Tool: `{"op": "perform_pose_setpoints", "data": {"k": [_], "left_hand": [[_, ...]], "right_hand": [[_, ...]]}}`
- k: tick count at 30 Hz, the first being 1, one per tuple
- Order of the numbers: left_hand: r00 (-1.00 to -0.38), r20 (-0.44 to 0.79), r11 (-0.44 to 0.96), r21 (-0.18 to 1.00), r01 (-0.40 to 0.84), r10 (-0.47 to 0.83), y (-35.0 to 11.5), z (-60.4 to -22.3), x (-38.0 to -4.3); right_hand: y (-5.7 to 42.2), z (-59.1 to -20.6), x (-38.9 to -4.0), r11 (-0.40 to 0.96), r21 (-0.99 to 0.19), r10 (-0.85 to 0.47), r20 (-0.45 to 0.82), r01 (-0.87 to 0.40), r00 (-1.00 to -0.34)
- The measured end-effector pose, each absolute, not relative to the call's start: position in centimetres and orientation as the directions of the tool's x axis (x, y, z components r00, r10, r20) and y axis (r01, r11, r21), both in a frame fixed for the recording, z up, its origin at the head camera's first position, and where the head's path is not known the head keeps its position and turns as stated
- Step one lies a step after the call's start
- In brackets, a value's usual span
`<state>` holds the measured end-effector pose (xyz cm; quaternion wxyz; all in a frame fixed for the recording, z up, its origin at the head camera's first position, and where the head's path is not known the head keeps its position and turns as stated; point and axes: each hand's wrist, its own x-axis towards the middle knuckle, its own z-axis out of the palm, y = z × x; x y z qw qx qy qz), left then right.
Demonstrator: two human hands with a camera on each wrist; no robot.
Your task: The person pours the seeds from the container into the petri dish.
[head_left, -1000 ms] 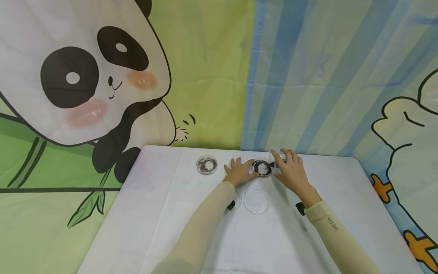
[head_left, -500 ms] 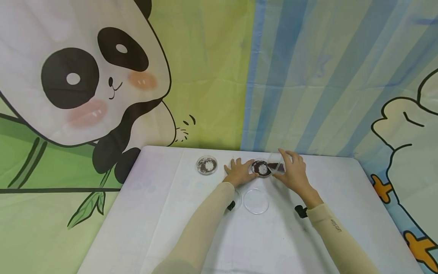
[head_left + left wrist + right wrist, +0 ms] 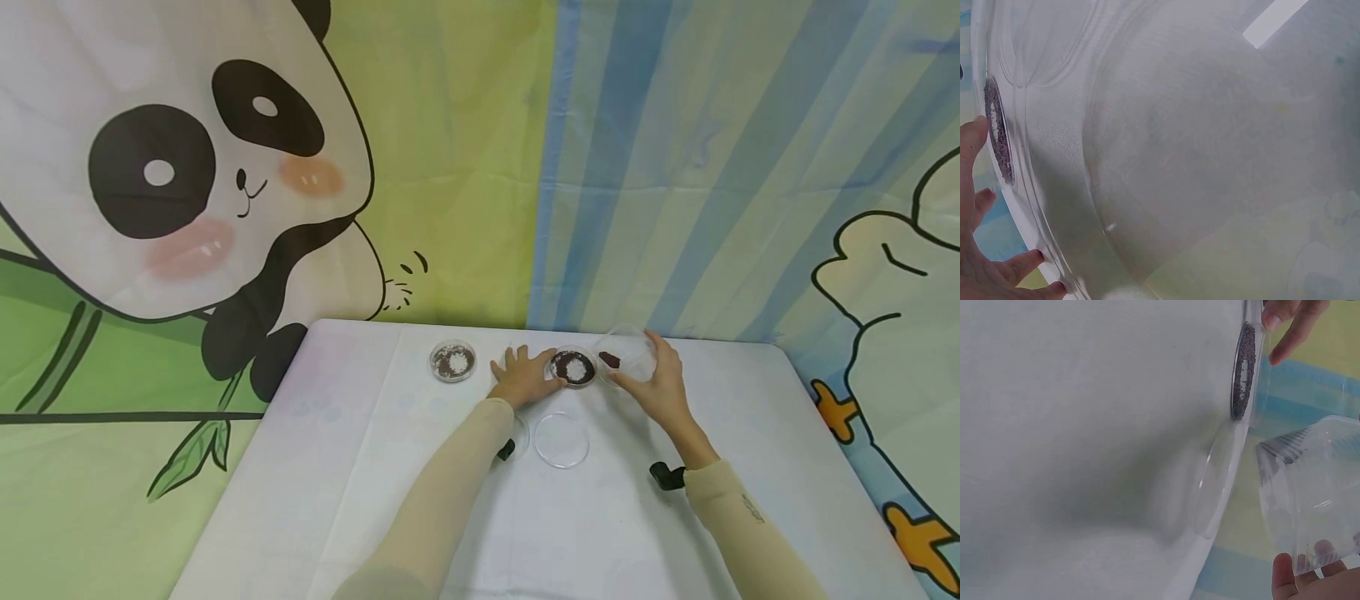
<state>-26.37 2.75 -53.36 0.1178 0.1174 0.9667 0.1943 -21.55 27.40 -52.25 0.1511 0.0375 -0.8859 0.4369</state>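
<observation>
My left hand (image 3: 522, 381) rests on the table with fingers spread, thumb and index finger holding the left rim of a clear petri dish (image 3: 559, 367). Dark brown granules ring a white patch in that dish, also visible edge-on in the left wrist view (image 3: 1002, 147). In my right hand (image 3: 663, 385) is a clear plastic cup (image 3: 1316, 494), gripped between thumb and fingers just right of the dish. It is tilted, and a small patch of brown granules (image 3: 609, 360) shows in its side nearest the dish.
A second petri dish (image 3: 441, 372) with brown and white granules stands at the left. A clear round lid (image 3: 536, 450) lies in front of the hands. Another clear round piece (image 3: 527, 436) is partly hidden under my left wrist. The table's back edge meets a printed cloth backdrop (image 3: 480, 208).
My right hand has moved right and turned the cup. The brown patch in the cup is smaller, and the white patch in the dish has shrunk within a wider dark ring. My left hand stays put.
</observation>
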Motion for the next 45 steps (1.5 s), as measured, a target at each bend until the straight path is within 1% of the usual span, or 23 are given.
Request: {"op": "perform_pose_setpoints", "data": {"k": [13, 18, 23, 27, 32, 35, 41, 45], "left_hand": [[-0.945, -0.178, 0.896, 0.403, 0.185, 0.275, 2.7, -53.8, -26.8], [-0.945, -0.175, 0.895, 0.406, 0.188, 0.277, 2.7, -54.0, -26.9], [-0.943, -0.171, 0.892, 0.407, 0.196, 0.285, 2.8, -53.9, -26.8], [-0.942, -0.174, 0.893, 0.405, 0.196, 0.286, 2.8, -53.8, -26.8], [-0.942, -0.186, 0.896, 0.404, 0.186, 0.28, 2.8, -54.2, -27.1], [-0.943, -0.183, 0.897, 0.401, 0.186, 0.278, 2.8, -54.3, -27.0], [-0.943, -0.179, 0.894, 0.407, 0.189, 0.281, 2.8, -53.7, -26.7], [-0.942, -0.176, 0.889, 0.416, 0.191, 0.284, 2.8, -53.5, -26.5]], "right_hand": [[29.2, -52.7, -19.3, 0.35, -0.933, 0.177, 0.158, -0.088, -0.972], [29.6, -52.8, -18.6, 0.219, -0.973, 0.228, 0.123, -0.072, -0.966], [30.0, -53.1, -18.2, 0.14, -0.988, 0.274, 0.095, -0.058, -0.957], [30.3, -53.2, -18.0, 0.117, -0.991, 0.295, 0.103, -0.071, -0.95], [31.2, -53.3, -17.6, 0.135, -0.988, 0.328, 0.114, -0.073, -0.938], [32.1, -53.4, -17.3, 0.14, -0.988, 0.37, 0.109, -0.06, -0.923], [34.6, -53.2, -16.6, 0.162, -0.987, 0.489, 0.081, -0.001, -0.869], [36.3, -53.1, -15.9, 0.199, -0.977, 0.526, 0.045, 0.071, -0.849]]}}
